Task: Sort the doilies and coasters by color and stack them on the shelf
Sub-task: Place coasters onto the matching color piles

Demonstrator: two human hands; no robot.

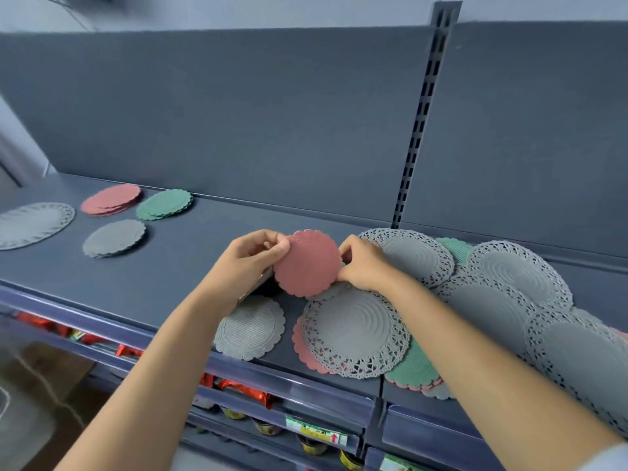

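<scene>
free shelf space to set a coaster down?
Bare shelf top between the gray stack and the left hand, and behind both hands, up to the back panel. Crowded right of the right hand: overlapping lace doilies hide the surface.

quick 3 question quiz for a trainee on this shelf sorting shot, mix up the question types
1. True or false: both hands hold the red coaster above the shelf.
2. Multiple choice: the sorted green stack sits (A) right of the red stack, (B) on top of the grey stack, (C) under the large grey doily.
3. Fill in: the unsorted pile lies to the person's ____ side.

Key: 1 true, the left hand and right hand each pinch an edge. 2 A. 3 right.
</scene>
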